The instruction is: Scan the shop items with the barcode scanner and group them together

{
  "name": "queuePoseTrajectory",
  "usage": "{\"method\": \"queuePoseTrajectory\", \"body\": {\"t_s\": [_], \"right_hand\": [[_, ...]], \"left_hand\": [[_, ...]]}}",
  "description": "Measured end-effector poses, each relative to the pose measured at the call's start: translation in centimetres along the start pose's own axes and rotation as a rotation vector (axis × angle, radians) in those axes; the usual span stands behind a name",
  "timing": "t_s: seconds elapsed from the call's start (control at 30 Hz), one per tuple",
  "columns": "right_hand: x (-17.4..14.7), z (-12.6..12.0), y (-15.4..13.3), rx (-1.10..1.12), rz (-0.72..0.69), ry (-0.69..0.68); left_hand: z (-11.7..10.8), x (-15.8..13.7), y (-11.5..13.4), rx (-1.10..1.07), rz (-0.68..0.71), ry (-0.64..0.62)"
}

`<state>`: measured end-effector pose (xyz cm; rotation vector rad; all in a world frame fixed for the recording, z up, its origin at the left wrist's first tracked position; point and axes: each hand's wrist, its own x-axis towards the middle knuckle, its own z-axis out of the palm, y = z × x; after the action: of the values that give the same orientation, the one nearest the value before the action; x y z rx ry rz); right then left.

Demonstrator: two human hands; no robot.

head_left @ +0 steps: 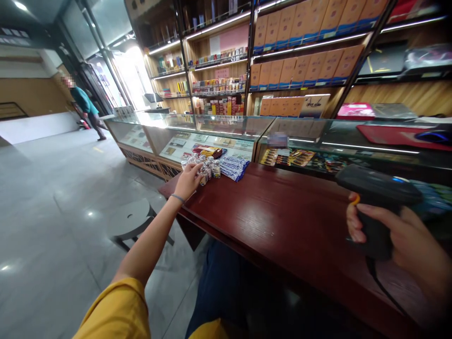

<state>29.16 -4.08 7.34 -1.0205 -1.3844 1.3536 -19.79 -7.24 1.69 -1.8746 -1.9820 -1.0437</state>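
At the far end of the dark red wooden table stands a cluster of small clear-capped bottles (215,169). My left hand (189,181) reaches in at their near left side, fingers bent and closed around one small bottle that is mostly hidden. Blue-and-white packets (233,166) lie flat just right of the bottles. Behind them is a stack of dark red and yellow packs (207,150). In the right foreground, my right hand (406,235) grips a black barcode scanner (379,188) by its handle, above the table, its cable hanging down.
Glass display counters (155,123) run behind the table (261,216). A grey stool (130,217) stands left of it. A red mat (384,135) with a mouse (434,136) lies on the right counter. Boxes (289,28) fill the shelves. A person (84,101) walks at far left.
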Motion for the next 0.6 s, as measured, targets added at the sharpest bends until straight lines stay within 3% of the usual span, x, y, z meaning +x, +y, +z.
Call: {"method": "queuePoseTrajectory", "body": {"t_s": [0.13, 0.33, 0.5, 0.6], "right_hand": [[-0.2, -0.3, 0.2, 0.01, -0.001, -0.002], [-0.2, -0.9, 0.5, 0.016, -0.022, -0.004], [0.0, -1.4, 0.7, 0.04, -0.049, -0.022], [0.1, -1.7, 0.8, 0.062, -0.053, -0.033]], "left_hand": [[-1.0, 0.2, 0.9, 0.026, 0.001, -0.053], [-2.9, 0.7, 2.8, 0.045, -0.103, -0.129], [-4.6, 2.0, 6.5, -0.247, -0.153, -0.228], [-4.1, 3.3, 9.4, -0.498, -0.139, -0.267]]}}
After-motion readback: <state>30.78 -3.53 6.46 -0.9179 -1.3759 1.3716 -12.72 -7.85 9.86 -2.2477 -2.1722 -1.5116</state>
